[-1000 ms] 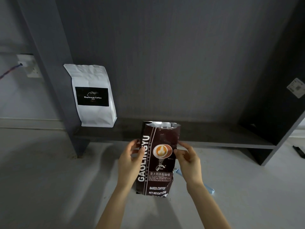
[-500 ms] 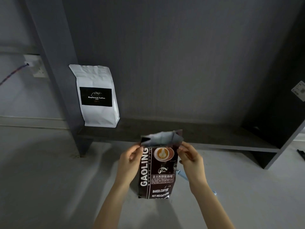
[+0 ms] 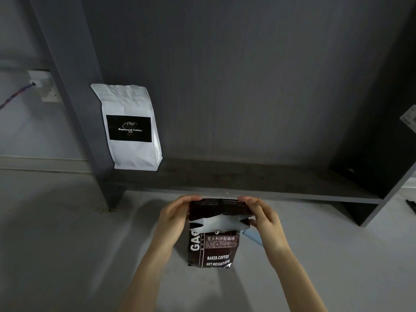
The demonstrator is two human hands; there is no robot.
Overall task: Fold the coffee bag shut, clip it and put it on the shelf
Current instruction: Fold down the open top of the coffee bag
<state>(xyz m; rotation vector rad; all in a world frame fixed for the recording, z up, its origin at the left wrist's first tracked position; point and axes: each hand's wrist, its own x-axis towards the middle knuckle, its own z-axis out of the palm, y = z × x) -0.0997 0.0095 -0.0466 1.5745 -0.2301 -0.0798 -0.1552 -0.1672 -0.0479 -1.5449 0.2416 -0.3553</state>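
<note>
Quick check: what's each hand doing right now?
Left hand: closed on the top left corner of the brown coffee bag.
Right hand: closed on the bag's folded-over top right corner.

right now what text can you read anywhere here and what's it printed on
"Kopiluwak Coffee", "1896" beneath: black label on the white bag.
"GA", cut off by the fold: brown coffee bag.
"意大利拼配咖啡": same bag.
"BAKED.COFFEE": same bag.
"NET.WEIGHT:454g": same bag.
Fine print on the folded flap, and the sticker at right: too small to read.

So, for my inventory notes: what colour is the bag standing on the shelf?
White bag with a black label, head view.
</note>
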